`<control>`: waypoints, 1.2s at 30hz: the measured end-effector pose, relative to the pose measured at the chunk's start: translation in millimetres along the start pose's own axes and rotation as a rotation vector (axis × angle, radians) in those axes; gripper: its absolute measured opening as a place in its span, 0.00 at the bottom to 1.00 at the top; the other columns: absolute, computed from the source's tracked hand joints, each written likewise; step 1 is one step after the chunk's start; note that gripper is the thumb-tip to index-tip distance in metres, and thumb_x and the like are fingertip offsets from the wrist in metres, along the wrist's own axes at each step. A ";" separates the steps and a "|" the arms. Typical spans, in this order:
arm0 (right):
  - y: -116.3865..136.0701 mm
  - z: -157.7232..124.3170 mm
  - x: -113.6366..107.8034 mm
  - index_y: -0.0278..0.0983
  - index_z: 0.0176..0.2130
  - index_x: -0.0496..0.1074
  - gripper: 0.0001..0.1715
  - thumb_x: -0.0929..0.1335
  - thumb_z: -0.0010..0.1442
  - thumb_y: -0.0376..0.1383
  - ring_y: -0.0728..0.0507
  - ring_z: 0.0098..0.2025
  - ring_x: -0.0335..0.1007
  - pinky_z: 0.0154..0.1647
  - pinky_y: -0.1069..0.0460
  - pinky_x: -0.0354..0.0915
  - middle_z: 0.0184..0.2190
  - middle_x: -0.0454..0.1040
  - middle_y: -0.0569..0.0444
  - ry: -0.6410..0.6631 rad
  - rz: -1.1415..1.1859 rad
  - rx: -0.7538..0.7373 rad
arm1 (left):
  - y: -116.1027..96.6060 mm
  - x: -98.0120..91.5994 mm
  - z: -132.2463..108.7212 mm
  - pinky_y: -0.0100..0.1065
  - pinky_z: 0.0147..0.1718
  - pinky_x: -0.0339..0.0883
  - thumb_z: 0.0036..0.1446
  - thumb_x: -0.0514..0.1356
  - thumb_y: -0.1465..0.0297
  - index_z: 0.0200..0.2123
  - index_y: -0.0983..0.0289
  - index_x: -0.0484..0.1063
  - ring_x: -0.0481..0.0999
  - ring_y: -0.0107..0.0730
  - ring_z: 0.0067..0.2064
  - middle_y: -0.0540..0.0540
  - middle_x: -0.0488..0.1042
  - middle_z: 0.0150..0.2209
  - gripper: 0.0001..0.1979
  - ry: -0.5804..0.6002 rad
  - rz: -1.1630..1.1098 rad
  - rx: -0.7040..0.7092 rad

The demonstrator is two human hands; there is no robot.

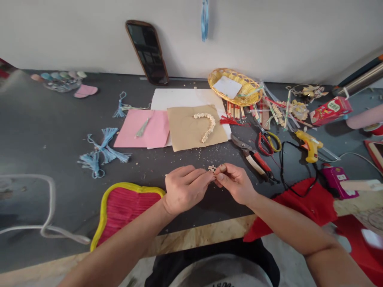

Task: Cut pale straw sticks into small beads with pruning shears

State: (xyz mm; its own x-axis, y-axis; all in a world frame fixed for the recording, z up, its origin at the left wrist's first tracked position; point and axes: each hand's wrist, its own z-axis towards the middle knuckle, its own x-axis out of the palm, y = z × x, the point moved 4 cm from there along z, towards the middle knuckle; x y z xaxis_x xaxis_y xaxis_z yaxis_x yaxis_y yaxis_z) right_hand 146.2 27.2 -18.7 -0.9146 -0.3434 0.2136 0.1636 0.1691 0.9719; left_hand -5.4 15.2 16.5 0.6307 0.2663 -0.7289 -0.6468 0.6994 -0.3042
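Note:
My left hand (pixel 184 188) and my right hand (pixel 233 182) meet over the dark table (pixel 44 131), fingertips pinched together. Between them sits a small cluster of pale beads or short stick pieces (pixel 212 168), too small to name surely. Both hands are closed in a pinch on it. Farther back, a curved row of the same pale pieces (pixel 206 123) lies on a brown paper sheet (pixel 185 131). A pink sheet (pixel 149 129) lies to its left.
Red-handled pruners (pixel 254 157), scissors (pixel 269 141) and a yellow glue gun (pixel 309 143) lie to the right. A yellow basket (pixel 235 85) stands behind. Blue tassels (pixel 101 153) lie left; a red, yellow-edged heart shape (pixel 125 205) sits near the front edge. A phone (pixel 146 52) leans on the wall.

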 end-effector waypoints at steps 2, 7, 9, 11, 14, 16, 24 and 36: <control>-1.6 0.2 0.7 0.38 0.33 0.70 0.14 0.70 0.58 0.46 0.51 0.25 0.61 0.27 0.53 0.62 0.24 0.66 0.59 0.013 0.040 -0.008 | 0.4 0.2 -1.0 0.31 0.25 0.60 0.53 0.62 0.76 0.33 0.58 0.78 0.71 0.28 0.24 0.51 0.81 0.29 0.08 -0.016 -0.040 -0.002; -3.0 0.4 4.1 0.38 0.32 0.69 0.14 0.69 0.60 0.45 0.52 0.25 0.62 0.27 0.54 0.62 0.24 0.66 0.59 0.055 0.112 -0.023 | 0.2 1.4 -0.7 0.32 0.27 0.62 0.54 0.62 0.75 0.35 0.57 0.78 0.73 0.29 0.26 0.52 0.81 0.29 0.08 -0.009 -0.146 -0.052; 0.7 1.0 0.4 0.38 0.33 0.69 0.13 0.69 0.60 0.45 0.51 0.25 0.64 0.28 0.53 0.64 0.25 0.67 0.58 0.048 0.041 -0.035 | 1.8 1.0 1.5 0.32 0.28 0.63 0.54 0.62 0.75 0.35 0.58 0.78 0.74 0.30 0.26 0.52 0.81 0.29 0.07 -0.012 -0.134 -0.067; 7.8 2.6 -9.6 0.38 0.34 0.70 0.11 0.68 0.61 0.44 0.50 0.28 0.66 0.30 0.53 0.65 0.28 0.70 0.57 -0.007 -0.128 -0.087 | 5.7 -0.4 4.6 0.32 0.29 0.64 0.55 0.62 0.76 0.35 0.59 0.77 0.74 0.30 0.27 0.52 0.81 0.30 0.07 -0.031 -0.099 -0.066; 20.6 6.1 -27.8 0.38 0.37 0.71 0.07 0.66 0.63 0.39 0.48 0.35 0.70 0.38 0.52 0.67 0.33 0.74 0.54 -0.115 -0.515 -0.241 | 14.6 -3.2 8.4 0.32 0.31 0.67 0.55 0.62 0.76 0.36 0.61 0.76 0.75 0.31 0.29 0.53 0.81 0.31 0.06 -0.069 -0.060 -0.063; 25.5 8.4 -33.2 0.38 0.38 0.71 0.06 0.65 0.64 0.35 0.46 0.38 0.71 0.42 0.50 0.68 0.34 0.75 0.52 -0.112 -0.754 -0.360 | 19.9 -4.9 9.2 0.33 0.32 0.68 0.56 0.60 0.77 0.37 0.62 0.75 0.75 0.31 0.30 0.54 0.81 0.31 0.07 -0.093 -0.056 -0.068; 20.0 9.3 -20.5 0.37 0.37 0.72 0.11 0.61 0.65 0.29 0.41 0.43 0.65 0.46 0.44 0.68 0.37 0.75 0.48 0.083 -1.140 -0.519 | 21.5 -3.1 6.7 0.33 0.33 0.69 0.56 0.60 0.78 0.38 0.65 0.74 0.75 0.31 0.31 0.55 0.81 0.33 0.07 -0.086 -0.087 -0.045; 30.7 9.3 -32.9 0.38 0.43 0.72 0.13 0.61 0.65 0.28 0.44 0.44 0.71 0.46 0.47 0.70 0.39 0.75 0.49 -0.109 -0.953 -0.558 | 22.7 -0.6 4.8 0.34 0.35 0.69 0.56 0.59 0.80 0.40 0.64 0.74 0.76 0.32 0.33 0.55 0.81 0.34 0.10 -0.064 -0.107 -0.038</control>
State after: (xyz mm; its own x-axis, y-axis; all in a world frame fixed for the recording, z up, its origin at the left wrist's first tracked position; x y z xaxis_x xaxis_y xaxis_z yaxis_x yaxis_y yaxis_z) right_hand 177.8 52.3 3.1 -0.7777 -0.0232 -0.6282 -0.5058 -0.5703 0.6473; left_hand -18.4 34.0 13.0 0.7224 0.2346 -0.6504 -0.5896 0.7005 -0.4022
